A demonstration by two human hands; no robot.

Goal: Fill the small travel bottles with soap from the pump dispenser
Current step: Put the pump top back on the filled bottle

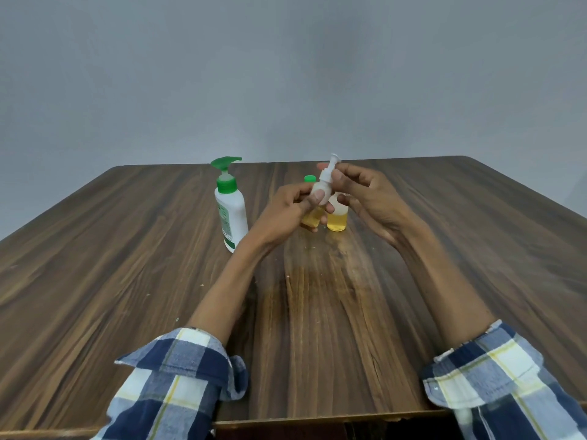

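A white soap dispenser (231,214) with a green pump head stands upright on the wooden table (127,265), left of my hands. My left hand (286,211) grips the body of a small white travel bottle (320,193) held above the table. My right hand (365,195) pinches that bottle's white pump top (328,173) between thumb and fingers. Behind my hands stand two small clear bottles: one with yellow liquid (337,219) to the right, one with a green cap (309,179) mostly hidden by my left hand.
A plain grey wall rises behind the table's far edge. The table's near edge (317,420) runs below my plaid sleeves. Small pale specks lie on the wood left of my left forearm.
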